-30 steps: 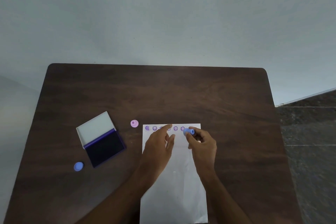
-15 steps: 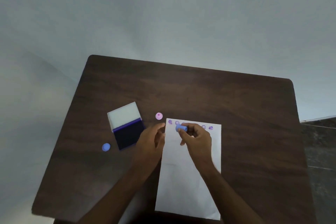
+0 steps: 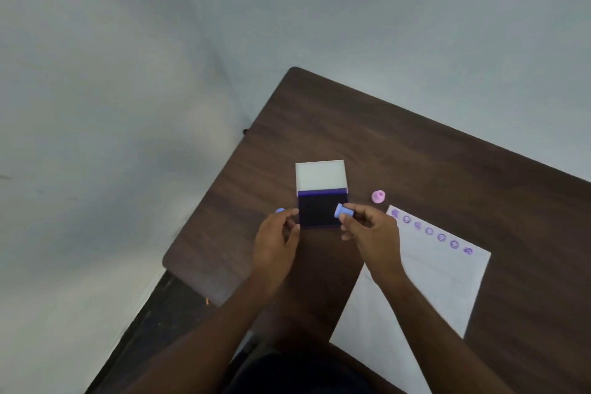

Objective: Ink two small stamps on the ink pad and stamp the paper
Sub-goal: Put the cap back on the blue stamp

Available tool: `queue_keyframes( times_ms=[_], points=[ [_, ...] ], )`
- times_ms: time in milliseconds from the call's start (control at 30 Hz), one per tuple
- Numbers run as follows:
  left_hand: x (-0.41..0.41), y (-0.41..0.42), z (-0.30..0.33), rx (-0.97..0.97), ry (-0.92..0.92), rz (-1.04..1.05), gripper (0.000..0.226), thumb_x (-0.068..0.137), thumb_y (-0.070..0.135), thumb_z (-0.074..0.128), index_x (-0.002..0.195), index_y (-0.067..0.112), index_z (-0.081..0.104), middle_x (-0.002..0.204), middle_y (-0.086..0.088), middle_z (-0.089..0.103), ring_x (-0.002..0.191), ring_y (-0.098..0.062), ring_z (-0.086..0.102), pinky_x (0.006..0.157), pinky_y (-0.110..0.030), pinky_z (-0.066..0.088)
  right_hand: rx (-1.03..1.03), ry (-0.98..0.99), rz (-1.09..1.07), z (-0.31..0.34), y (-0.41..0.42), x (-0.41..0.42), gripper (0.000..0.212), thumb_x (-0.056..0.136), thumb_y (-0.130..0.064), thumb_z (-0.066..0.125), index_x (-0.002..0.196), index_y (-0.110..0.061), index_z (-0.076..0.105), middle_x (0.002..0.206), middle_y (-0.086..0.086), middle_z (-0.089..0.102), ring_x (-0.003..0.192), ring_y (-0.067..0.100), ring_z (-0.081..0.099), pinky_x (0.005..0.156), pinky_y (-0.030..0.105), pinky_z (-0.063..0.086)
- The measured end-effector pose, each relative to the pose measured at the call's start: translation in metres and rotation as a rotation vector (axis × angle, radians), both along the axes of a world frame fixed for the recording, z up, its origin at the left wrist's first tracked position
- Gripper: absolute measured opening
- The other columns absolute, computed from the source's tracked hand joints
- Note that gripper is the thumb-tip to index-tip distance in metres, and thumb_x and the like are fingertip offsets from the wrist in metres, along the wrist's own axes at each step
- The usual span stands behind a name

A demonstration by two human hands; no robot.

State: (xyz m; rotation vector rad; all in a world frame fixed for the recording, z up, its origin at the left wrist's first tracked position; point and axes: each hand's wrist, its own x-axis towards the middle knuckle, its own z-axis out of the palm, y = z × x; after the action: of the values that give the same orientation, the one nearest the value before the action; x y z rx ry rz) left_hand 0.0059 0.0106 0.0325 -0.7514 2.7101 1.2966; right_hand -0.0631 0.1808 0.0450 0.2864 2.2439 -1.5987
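Note:
My right hand (image 3: 372, 235) pinches a small blue stamp (image 3: 343, 211), held sideways just over the right edge of the dark ink pad (image 3: 318, 210). The pad's white lid (image 3: 320, 176) stands open behind it. My left hand (image 3: 276, 246) is at the pad's left edge with fingers curled loosely and nothing visibly in them. A blue cap (image 3: 280, 210) peeks out beyond its fingertips. A pink stamp (image 3: 378, 196) stands to the right of the pad. The white paper (image 3: 425, 281) lies to the right, with a row of several purple prints along its top edge.
The dark wooden table (image 3: 415, 150) has its left corner close to the pad, with pale floor beyond. A dark seat or garment (image 3: 297, 371) shows at the bottom of the view.
My right hand carried the blue stamp left from the paper to the ink pad. My left hand left the paper and reached the pad's left edge. My head turned left.

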Motion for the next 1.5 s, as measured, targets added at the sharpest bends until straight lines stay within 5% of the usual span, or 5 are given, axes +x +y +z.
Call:
queue_keyframes(
  times_ms=[467,667,967,1233,1500],
  points=[
    [0.009,-0.036,-0.029,-0.057,-0.032,0.114,0.025,0.090,0.019,0.063,0.114,0.023,0.062,0.098,0.009,0.058,0.093,-0.011,0.057,0.087,-0.032,0.053,0.039,-0.015,0.117,-0.006,-0.052,-0.003,0.025,0.081,-0.022,0.072,0.105,-0.017,0.069,0.091,-0.001,0.073,0.061,0.013,0.070,0.068,0.029,0.061],
    [0.007,-0.040,-0.050,-0.130,-0.081,0.066,0.036,0.090,0.024,0.064,0.124,0.027,0.056,0.123,0.007,0.057,0.109,-0.007,0.050,0.094,-0.018,0.041,0.058,-0.022,0.119,-0.009,-0.055,0.000,0.025,0.081,-0.022,0.072,0.105,-0.016,0.069,0.091,0.001,0.074,0.061,0.013,0.070,0.068,0.027,0.060],
    [-0.012,-0.042,-0.061,-0.155,-0.133,0.036,0.051,0.089,0.030,0.066,0.136,0.026,0.048,0.135,0.002,0.049,0.122,-0.014,0.046,0.100,-0.023,0.038,0.064,-0.046,0.104,-0.010,-0.055,0.004,0.025,0.081,-0.023,0.072,0.105,-0.015,0.069,0.092,0.004,0.074,0.063,0.017,0.070,0.070,0.031,0.061],
    [-0.019,-0.043,-0.061,-0.077,-0.095,0.056,0.036,0.089,0.031,0.065,0.123,0.021,0.060,0.125,0.000,0.060,0.109,-0.015,0.057,0.097,-0.023,0.044,0.070,-0.048,0.092,-0.012,-0.054,0.004,0.025,0.081,-0.022,0.072,0.105,-0.014,0.069,0.091,0.003,0.074,0.063,0.017,0.070,0.069,0.029,0.061],
    [-0.016,-0.037,-0.027,0.006,0.077,0.003,0.030,0.083,0.018,0.073,0.112,0.014,0.067,0.101,0.003,0.065,0.086,-0.002,0.055,0.073,0.002,0.040,0.022,-0.045,0.099,-0.014,-0.059,0.001,0.028,0.081,-0.022,0.072,0.108,-0.013,0.069,0.094,0.005,0.074,0.067,0.017,0.071,0.068,0.025,0.060]
  ],
)
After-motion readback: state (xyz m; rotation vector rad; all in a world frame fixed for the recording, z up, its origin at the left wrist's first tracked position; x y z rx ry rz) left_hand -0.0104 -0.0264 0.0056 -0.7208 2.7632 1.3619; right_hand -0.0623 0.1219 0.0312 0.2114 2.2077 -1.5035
